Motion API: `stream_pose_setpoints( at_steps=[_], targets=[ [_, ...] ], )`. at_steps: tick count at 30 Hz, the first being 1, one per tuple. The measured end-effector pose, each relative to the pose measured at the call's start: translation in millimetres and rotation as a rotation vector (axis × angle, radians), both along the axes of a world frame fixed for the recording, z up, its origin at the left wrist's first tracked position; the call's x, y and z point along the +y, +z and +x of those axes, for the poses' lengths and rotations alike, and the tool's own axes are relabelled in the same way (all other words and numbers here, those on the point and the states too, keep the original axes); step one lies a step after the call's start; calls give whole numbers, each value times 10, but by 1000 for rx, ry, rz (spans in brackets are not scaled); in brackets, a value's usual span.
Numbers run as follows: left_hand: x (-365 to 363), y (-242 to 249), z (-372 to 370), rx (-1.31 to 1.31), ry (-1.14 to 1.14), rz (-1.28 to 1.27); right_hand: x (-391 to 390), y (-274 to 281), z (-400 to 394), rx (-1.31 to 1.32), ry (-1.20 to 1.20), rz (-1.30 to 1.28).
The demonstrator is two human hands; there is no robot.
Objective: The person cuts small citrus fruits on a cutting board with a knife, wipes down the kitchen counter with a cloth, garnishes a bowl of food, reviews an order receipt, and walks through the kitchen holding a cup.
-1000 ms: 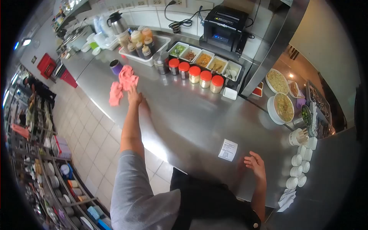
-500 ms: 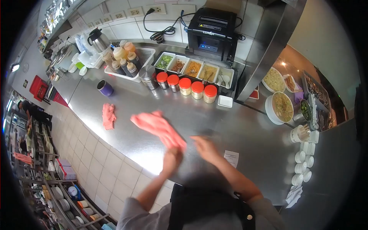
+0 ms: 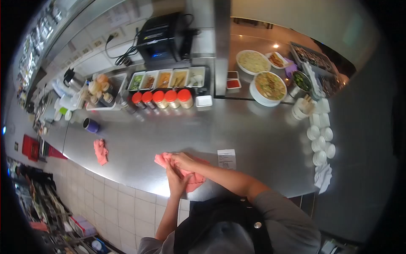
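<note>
A pink cloth lies bunched on the steel counter near its front edge. My left hand grips it from the front side, and my right hand holds its upper part, close beside the left. Some of the fingers are hidden in the folds. Just right of my right forearm is a printed paper slip. Farther left on the counter lies a second pink cloth, with a purple cup behind it.
Red-lidded jars stand before a row of topping trays. A bottle basket is at back left, a black printer behind. Food bowls and stacked white dishes are on the right. Far left, a person.
The cloth, swinging from my left hand before, now rests on the counter. My right hand has come over and taken hold of it too. The view has turned to the right.
</note>
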State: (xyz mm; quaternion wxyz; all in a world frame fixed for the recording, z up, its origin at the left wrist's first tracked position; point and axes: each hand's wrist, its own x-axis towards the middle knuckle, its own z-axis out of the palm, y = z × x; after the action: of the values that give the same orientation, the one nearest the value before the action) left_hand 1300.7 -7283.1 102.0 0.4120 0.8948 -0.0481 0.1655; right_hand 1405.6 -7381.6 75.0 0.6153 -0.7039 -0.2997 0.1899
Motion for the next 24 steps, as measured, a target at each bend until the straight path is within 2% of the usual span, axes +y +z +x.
stream_pose_setpoints(
  at_steps=[1, 2, 3, 4, 5, 6, 7, 8, 9, 11, 12, 13, 15, 17, 19, 21, 24],
  targets=[
    [-28, -67, 27, 16, 40, -104, -99, 55, -42, -2, -23, 3],
    [-49, -124, 53, 33, 84, -207, -203, 137, -83, 3, 1, -149],
    [-38, -172, 55, 33, 66, -202, -287, 218, -126, 12, 27, -299],
    [-17, -216, 53, 3, 88, -54, -281, 8, -212, -25, -65, -221],
    [11, -305, 59, -28, 110, 93, -374, 102, -276, -26, -81, -218],
    [75, -648, 112, 19, 134, -335, -492, 293, -375, -51, -75, -275],
    [55, -554, 95, 20, 118, -332, -584, 410, -444, -75, -68, -332],
    [12, -369, 36, 46, 117, 36, -604, 342, -552, -184, -150, -270],
    [-40, -250, 18, 66, 120, 403, -640, 272, -590, -187, -160, -268],
    [-119, -265, 26, 8, 127, 430, -712, 287, -630, -720, -202, -257],
    [-138, -286, 21, -40, 140, 453, -775, 283, -668, -720, -215, -252],
    [-109, -332, 70, -42, 132, 462, -912, 433, -707, -675, -127, -330],
    [117, -541, 200, 6, 333, -585, -1176, 571, -837, -615, -33, -399],
    [916, -792, 333, 169, 440, -439, -1455, 548, -1039, -358, -209, -274],
    [994, -342, 401, 282, 407, 631, -1801, 384, -1121, -290, -363, -357],
    [673, 114, 386, 479, 445, 721, -2056, 151, -1140, -376, -534, -440],
    [61, 539, 354, 8, 227, 564, -2242, 65, -1222, -398, -606, -576]
  ],
)
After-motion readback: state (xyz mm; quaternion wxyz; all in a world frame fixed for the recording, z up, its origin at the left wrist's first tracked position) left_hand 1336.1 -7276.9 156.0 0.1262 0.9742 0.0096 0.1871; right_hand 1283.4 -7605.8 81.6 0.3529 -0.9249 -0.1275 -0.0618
